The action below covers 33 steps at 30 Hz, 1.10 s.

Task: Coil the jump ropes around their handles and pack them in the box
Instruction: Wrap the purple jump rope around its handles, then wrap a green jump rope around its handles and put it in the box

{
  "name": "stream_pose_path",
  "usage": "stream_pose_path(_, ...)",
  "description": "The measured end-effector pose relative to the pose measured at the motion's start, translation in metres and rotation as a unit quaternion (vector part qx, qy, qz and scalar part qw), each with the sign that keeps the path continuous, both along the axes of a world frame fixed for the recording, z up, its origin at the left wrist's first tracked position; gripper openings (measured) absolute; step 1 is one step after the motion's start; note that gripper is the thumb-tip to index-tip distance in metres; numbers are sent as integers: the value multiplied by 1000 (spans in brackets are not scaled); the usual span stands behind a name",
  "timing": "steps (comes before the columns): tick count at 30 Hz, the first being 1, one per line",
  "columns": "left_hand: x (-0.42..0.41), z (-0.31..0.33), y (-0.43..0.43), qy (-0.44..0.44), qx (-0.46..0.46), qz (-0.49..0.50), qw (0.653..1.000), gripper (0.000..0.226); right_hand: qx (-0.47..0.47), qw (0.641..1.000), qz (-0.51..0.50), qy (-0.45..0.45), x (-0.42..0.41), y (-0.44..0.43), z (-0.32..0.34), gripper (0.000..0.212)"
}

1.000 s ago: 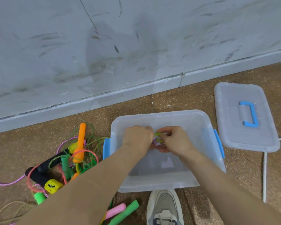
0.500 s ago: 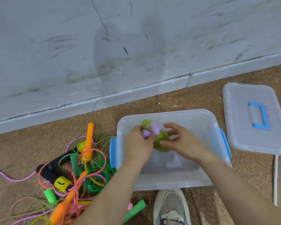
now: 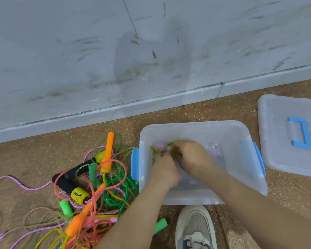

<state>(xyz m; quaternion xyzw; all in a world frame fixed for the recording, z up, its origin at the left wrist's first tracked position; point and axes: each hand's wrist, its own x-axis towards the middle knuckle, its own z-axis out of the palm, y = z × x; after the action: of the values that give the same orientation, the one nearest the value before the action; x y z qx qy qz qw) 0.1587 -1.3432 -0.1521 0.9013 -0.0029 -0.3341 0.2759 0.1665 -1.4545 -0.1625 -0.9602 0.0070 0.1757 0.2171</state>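
Box (image 3: 196, 123), one, left hand (image 3: 164, 170) and right hand (image 3: 192, 157) grips clamped on one green rope (image 3: 153, 148), one lid (image 3: 276, 144)

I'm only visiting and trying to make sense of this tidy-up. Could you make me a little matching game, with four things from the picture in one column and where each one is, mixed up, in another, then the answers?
Things
1. clear lid
2. green rope with purple handles
3. black handles
4. grey shoe

Places
A. in the tangle of ropes left of the box
B. inside the box, held by the left hand and right hand
C. flat on the floor, right of the box
D. on the floor at the box's near side

Pairs: 1-C, 2-B, 3-A, 4-D
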Motion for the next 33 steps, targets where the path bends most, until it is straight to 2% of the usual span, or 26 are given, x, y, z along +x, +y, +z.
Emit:
stream_pose_path(2,4,-6,2,35,48,-27,998,61,-65,996,-68,-1,2,-15,7,21)
stream_pose_path(4,3,-8,2,47,64,-42,996,62,-72,990,-95,73,5,-25,6,28)
stream_pose_path(6,-1,-6,1,48,53,-50,996,60,70,972,-156,161,7,-23,2,23)
stream_pose_path(7,-3,-6,2,51,47,-53,996,60,134,957,-197,165,8,-21,-2,18)
stream_pose_path(9,-6,-7,3,50,40,-61,996,61,196,936,-269,117,7,-21,-9,6)
stream_pose_path(11,-6,-7,2,40,39,-75,996,59,249,913,-314,78,3,-22,-12,18)
stream_pose_path(12,-5,-5,1,32,46,-84,995,56,254,912,-314,67,0,-22,-15,21)
stream_pose_path(16,4,3,-1,20,76,-96,992,47,217,927,-291,98,-2,-15,-16,16)
stream_pose_path(18,4,15,2,-6,71,-116,991,38,145,957,-225,109,2,-15,-3,16)
stream_pose_path(20,-3,31,9,-81,43,-125,988,33,35,987,-144,68,4,-18,13,31)
stream_pose_path(21,-8,38,16,-141,27,-113,983,33,13,991,-124,44,3,-18,22,33)
stream_pose_path(23,-21,48,36,-270,1,-63,961,33,39,994,-102,21,1,-14,37,31)
stream_pose_path(25,-37,49,61,-347,-20,24,937,30,106,990,-90,16,-2,-2,52,24)
stream_pose_path(26,-45,47,73,-343,-37,83,935,30,143,986,-89,11,-3,5,60,21)
stream_pose_path(29,-64,36,107,-257,-73,244,932,29,235,970,-55,-9,-7,39,79,20)
stream_pose_path(31,-76,28,136,-252,-24,268,930,27,259,966,17,-25,-15,71,82,22)
stream_pose_path(33,-90,19,164,-220,24,264,939,22,223,967,122,-26,-28,107,73,26)
